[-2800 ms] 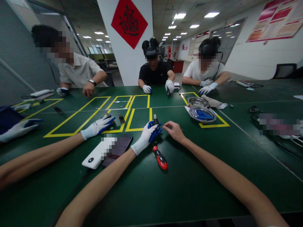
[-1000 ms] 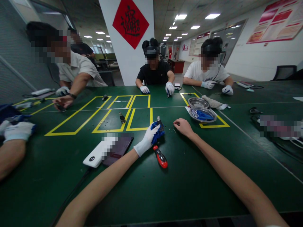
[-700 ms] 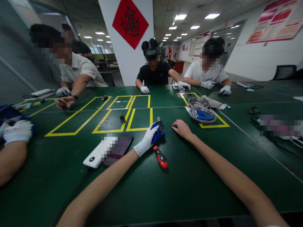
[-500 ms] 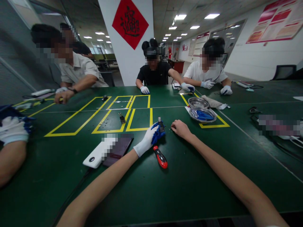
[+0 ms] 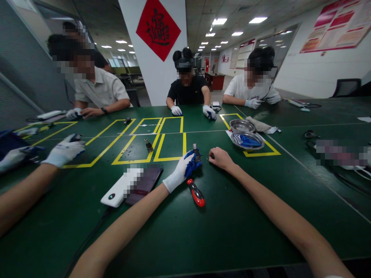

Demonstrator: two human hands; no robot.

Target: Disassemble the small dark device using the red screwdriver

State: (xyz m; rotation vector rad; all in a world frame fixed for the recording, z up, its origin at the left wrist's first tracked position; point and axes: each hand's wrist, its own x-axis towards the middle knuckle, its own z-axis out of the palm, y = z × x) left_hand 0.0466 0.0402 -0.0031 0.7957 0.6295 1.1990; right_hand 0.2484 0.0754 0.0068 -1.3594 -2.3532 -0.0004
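Note:
My left hand [image 5: 183, 168], in a white and blue glove, is closed around a small dark metal cylinder [image 5: 196, 152] that it holds upright on the green table [image 5: 220, 227]. My bare right hand [image 5: 220, 157] rests on the table just right of it, fingers curled and pinched at tiny screws [image 5: 208, 158] lying there; what is between the fingertips is too small to tell. A red and black screwdriver [image 5: 196, 193] lies on the table just below my left hand.
A white power bank [image 5: 117, 190] and a dark phone [image 5: 144, 183] lie to the left. A second metal part [image 5: 148, 145] stands inside the yellow taped boxes [image 5: 162, 139]. Two metal dishes [image 5: 246, 139] sit at right. A neighbour's gloved hand [image 5: 64, 150] reaches in from the left; three people sit opposite.
My right hand has drawn in towards the cylinder and its fingers have curled tighter. My left hand keeps its hold. The neighbour's gloved hand at left has come forward onto the table.

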